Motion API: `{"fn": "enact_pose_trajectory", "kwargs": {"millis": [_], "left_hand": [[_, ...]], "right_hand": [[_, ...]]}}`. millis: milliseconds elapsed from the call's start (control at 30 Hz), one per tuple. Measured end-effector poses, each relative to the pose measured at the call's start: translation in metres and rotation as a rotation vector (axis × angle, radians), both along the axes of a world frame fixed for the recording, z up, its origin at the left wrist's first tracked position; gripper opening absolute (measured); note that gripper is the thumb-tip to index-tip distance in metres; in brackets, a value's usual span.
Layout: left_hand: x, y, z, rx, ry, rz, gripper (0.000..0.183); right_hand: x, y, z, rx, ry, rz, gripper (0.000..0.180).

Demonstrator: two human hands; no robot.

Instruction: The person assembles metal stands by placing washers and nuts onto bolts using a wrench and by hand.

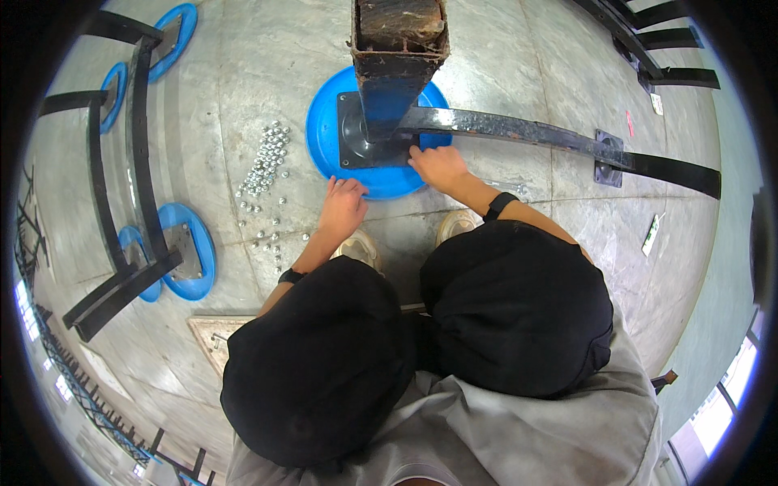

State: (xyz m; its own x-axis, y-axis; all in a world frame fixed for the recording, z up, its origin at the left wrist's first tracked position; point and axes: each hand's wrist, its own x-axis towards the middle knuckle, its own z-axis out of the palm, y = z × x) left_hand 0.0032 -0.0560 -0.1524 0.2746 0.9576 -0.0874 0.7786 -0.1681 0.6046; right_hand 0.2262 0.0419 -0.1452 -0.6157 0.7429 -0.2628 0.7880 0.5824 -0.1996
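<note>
A round blue disc with a raised rim lies on the floor before me. On it sits a black square base plate with bolt holes at its corners. A black rectangular steel post stands up from this plate, its rusty end towards me. My right hand has its fingertips at the plate's near right corner; whether they pinch something small is hidden. My left hand rests at the disc's near rim, thumb apart from the fingers, with nothing seen in it. Many shiny metal nuts lie left of the disc.
A curved black steel bar runs right from the post, past another small plate. A wrench lies beneath it. Black frames on blue discs stand at left. More black frames are at upper right.
</note>
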Motion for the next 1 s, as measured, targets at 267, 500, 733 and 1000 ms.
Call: {"fn": "enact_pose_trajectory", "kwargs": {"millis": [267,500,733,1000], "left_hand": [[-0.031,0.005,-0.015,0.123,-0.063,0.590,0.025],[-0.030,0.022,-0.031,-0.074,-0.179,0.655,0.024],[-0.034,0.021,-0.032,-0.093,-0.193,0.646,0.017],[-0.035,0.020,-0.034,-0.094,-0.155,0.617,0.018]], "right_hand": [[0.019,-0.001,0.011,-0.090,0.086,-0.547,0.044],[0.038,0.005,-0.040,-0.139,0.351,-0.734,0.039],[0.036,0.006,-0.045,-0.134,0.329,-0.610,0.028],[0.033,0.003,-0.048,-0.081,0.455,-0.698,0.024]]}}
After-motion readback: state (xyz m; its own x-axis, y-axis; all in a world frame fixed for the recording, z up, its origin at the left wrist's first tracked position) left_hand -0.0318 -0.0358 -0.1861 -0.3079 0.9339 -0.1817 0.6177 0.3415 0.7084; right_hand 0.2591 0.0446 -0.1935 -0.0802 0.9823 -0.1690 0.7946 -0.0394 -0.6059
